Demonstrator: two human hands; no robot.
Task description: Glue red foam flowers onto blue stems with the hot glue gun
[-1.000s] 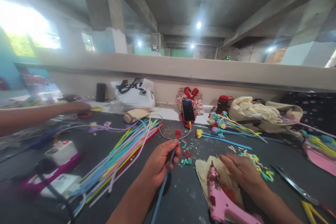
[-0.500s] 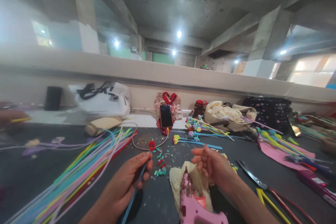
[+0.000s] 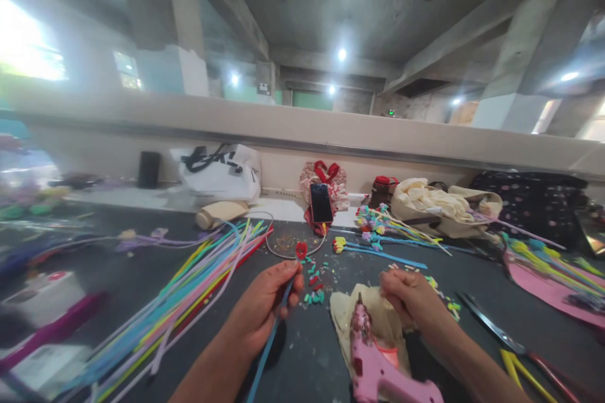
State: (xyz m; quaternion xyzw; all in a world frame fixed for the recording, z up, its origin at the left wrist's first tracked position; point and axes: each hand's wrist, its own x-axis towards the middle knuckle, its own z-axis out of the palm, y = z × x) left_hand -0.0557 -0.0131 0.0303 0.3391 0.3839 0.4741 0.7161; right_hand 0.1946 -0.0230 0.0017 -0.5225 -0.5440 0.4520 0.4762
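Note:
Between the thumb and fingers of my left hand (image 3: 265, 305) is a blue pipe cleaner (image 3: 265, 356), slanting down toward me. A small red curled piece (image 3: 301, 250) sits at its top end. My right hand (image 3: 411, 296) is closed, its fingers bent over the right side of a cream cloth (image 3: 341, 315); whatever it may hold is hidden. A pink glue gun (image 3: 373, 365) lies on that cloth, nozzle pointing away from me, just left of my right hand. Small cut pieces (image 3: 314, 296) in green and red are scattered beyond the cloth, between my hands.
Many coloured pipe cleaners (image 3: 170, 308) lie in a bundle at left. Scissors (image 3: 496, 327) rest at right. Behind are a propped phone (image 3: 321, 203), finished-looking flower stems (image 3: 378, 223), a white bag (image 3: 227, 173) and a cream bag (image 3: 442, 227). A pink sheet (image 3: 534, 283) carries more stems.
My view has swung left, so the scene sits further right. The fingers of my right hand, loosely apart before, have closed together. My left hand keeps its hold on the pipe cleaner.

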